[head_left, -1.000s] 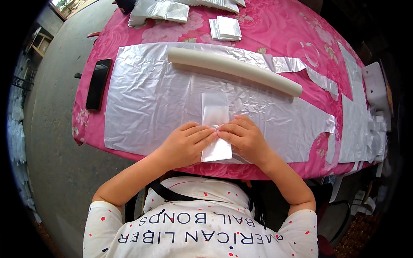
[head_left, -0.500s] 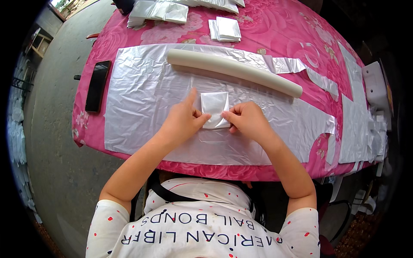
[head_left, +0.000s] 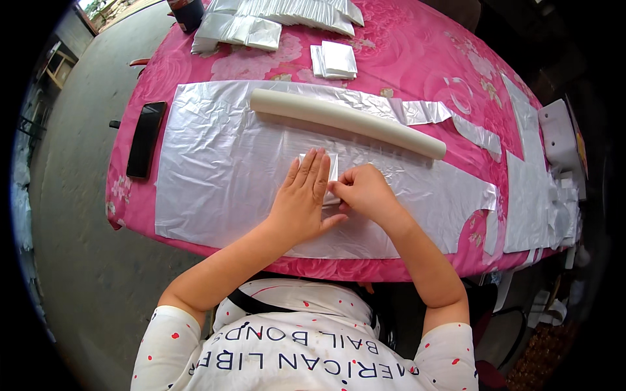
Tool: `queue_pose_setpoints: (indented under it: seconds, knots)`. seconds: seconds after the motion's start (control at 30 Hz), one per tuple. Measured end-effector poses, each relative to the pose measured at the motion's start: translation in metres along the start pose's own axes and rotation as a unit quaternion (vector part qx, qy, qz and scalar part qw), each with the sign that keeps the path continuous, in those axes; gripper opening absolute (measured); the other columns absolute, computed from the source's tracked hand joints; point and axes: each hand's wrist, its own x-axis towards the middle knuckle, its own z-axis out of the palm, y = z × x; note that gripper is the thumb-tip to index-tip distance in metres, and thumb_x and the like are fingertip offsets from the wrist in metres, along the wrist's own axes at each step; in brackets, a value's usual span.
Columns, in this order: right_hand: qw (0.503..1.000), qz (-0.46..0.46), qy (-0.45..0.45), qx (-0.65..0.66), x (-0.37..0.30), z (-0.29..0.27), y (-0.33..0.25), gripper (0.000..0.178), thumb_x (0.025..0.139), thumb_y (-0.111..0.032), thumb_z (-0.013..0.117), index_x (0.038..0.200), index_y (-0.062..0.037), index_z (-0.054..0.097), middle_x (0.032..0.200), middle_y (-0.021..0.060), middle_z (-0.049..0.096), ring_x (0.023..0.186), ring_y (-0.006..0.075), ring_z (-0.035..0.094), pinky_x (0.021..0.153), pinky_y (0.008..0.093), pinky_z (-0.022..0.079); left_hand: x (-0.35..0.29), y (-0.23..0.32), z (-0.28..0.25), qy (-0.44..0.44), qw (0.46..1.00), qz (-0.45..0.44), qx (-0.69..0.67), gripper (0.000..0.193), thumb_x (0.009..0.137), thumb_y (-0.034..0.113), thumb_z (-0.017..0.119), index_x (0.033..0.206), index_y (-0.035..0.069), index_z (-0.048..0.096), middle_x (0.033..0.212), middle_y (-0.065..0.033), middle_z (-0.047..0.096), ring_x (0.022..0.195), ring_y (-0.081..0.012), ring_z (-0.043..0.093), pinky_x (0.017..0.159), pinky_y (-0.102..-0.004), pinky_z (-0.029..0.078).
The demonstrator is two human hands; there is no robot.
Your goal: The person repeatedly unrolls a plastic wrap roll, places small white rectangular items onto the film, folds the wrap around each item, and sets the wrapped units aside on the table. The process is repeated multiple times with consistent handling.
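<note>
My left hand (head_left: 298, 195) lies flat with its fingers stretched out over a small folded plastic bag (head_left: 333, 168), hiding most of it. At the bag's right edge, my right hand (head_left: 365, 192) is closed in a pinch on it. Beneath both hands spreads a large, flat sheet of thin whitish plastic (head_left: 208, 163), shaped like a carrier bag with handle strips at its right end. Just beyond my hands, a long beige tube (head_left: 345, 122) rests slantwise on this plastic.
A black phone (head_left: 146, 140) lies at the table's left. Farther back are a small pile of folded bags (head_left: 339, 60), long rows of folded bags (head_left: 293, 14) and a dark container (head_left: 187, 14). More flat plastic bags (head_left: 527, 202) lie at the right edge of the pink flowered tablecloth (head_left: 404, 58).
My left hand has moved right and forward, from pinching the folded bag's near edge to lying flat on top of it. My right hand stays at the right edge.
</note>
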Motion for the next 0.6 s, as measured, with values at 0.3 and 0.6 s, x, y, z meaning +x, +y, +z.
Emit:
queue_pose_setpoints:
  seconds: [0.3, 0.6]
  knots:
    - [0.967, -0.098, 0.136, -0.193, -0.02, 0.004, 0.003, 0.036, 0.062, -0.031, 0.075, 0.081, -0.0037, 0.06, 0.069, 0.0099, 0.063, 0.065, 0.0249, 0.062, 0.06, 0.0342, 0.048, -0.001, -0.001, -0.001, -0.048, 0.999, -0.013, 0.015, 0.106, 0.073, 0.059, 0.056, 0.139, -0.008, 0.008, 0.146, -0.0244, 0.011, 0.138, -0.0351, 0.007, 0.11, -0.0466, 0.004]
    - [0.88, -0.346, 0.166, -0.281, -0.009, 0.006, -0.007, 0.045, 0.07, -0.028, 0.069, 0.106, -0.0032, 0.058, 0.104, 0.015, 0.058, 0.096, 0.0296, 0.056, 0.085, 0.039, 0.043, -0.031, 0.005, -0.024, 0.09, 0.991, -0.018, -0.095, 0.087, 0.076, 0.04, 0.064, 0.136, -0.006, 0.02, 0.141, -0.0265, 0.021, 0.134, -0.0358, 0.018, 0.107, -0.0467, 0.017]
